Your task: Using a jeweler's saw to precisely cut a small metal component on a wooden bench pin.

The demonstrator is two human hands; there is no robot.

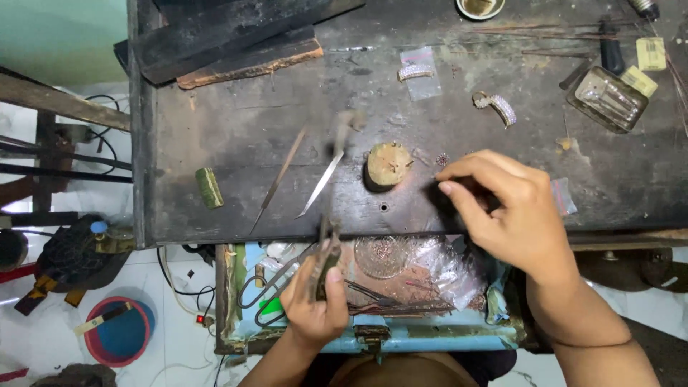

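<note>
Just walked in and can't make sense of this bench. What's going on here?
A person sits at a dark, worn workbench. The left hand grips a small tool over an open drawer of odds and ends. The right hand rests on the bench edge, fingertips pinched near a round wooden block. Tweezers lie nearby.

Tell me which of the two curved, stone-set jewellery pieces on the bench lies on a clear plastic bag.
The left curved piece, resting on the small clear bag near the bench's top. The other curved piece, further right, lies on bare dark wood.

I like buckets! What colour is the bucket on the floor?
The bucket is red outside and blue inside, seen best in the head view, bottom left.
</note>
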